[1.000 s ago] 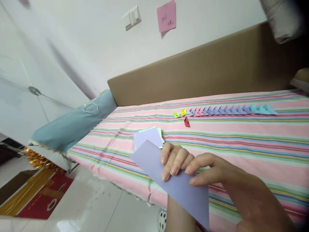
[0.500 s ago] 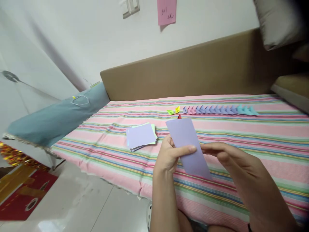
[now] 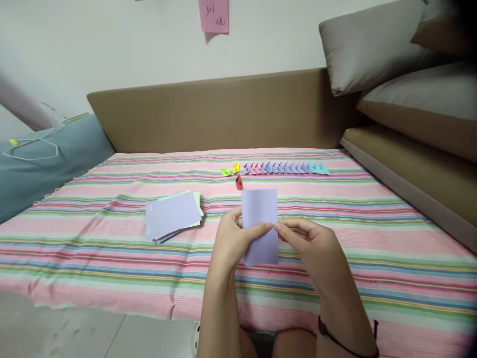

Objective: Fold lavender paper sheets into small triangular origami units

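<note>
Paper (image 3: 260, 209), lilac, plain rectangle, not yet shaped: pinched closed by left hand (image 3: 234, 236) and right hand (image 3: 312, 239), thumbs in front. Left of paper: stack of sheets (image 3: 173, 214), apparently unused. Beyond paper: red folded piece (image 3: 239, 182), then row of folded pieces (image 3: 285, 168), seemingly finished.

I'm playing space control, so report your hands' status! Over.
Left hand: gripping purple paper. Right hand: touching its right edge. Red folded piece just beyond paper; nothing blocking.
</note>
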`<state>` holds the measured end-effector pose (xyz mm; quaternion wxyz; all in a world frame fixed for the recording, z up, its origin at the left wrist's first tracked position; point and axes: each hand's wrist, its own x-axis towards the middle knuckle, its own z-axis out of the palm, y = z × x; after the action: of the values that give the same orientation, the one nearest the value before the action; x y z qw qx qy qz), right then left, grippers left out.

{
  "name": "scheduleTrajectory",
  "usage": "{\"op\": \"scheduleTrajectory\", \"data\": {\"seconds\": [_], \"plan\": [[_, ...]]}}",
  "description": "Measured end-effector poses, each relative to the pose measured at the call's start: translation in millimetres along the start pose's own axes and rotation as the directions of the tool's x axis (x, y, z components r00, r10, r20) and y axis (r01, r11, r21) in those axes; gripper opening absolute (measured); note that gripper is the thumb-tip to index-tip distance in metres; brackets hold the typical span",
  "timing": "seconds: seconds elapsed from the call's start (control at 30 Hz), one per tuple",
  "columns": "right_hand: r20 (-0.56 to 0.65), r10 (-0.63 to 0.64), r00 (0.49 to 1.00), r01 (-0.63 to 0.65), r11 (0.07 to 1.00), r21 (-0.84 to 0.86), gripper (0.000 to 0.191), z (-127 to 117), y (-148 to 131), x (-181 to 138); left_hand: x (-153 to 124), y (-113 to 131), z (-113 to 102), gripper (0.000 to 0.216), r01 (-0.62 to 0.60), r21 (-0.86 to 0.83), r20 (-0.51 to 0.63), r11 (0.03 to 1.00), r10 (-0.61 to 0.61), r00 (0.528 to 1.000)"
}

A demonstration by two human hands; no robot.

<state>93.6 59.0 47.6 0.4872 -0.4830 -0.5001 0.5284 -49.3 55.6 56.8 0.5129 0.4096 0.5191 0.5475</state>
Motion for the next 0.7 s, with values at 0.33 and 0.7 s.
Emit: {"op": "scheduleTrajectory", "data": {"seconds": [0.33, 0.7], "plan": [[-0.054, -0.019, 0.998, 0.016, 0.999, -0.042, 0.023, -9.1, 7.6, 3.1, 2.0, 0.4, -0.6, 0.036, 0.094, 0.015, 0.002, 0.995, -0.094, 0.996], [-0.244, 0.013, 0.970, -0.018, 1.000, -0.020, 0.025, -44.0, 13.1, 2.5, 2.9, 3.0, -22.6, 0.034, 0.063, 0.095, -0.203, 0.993, -0.043, 0.978]]}}
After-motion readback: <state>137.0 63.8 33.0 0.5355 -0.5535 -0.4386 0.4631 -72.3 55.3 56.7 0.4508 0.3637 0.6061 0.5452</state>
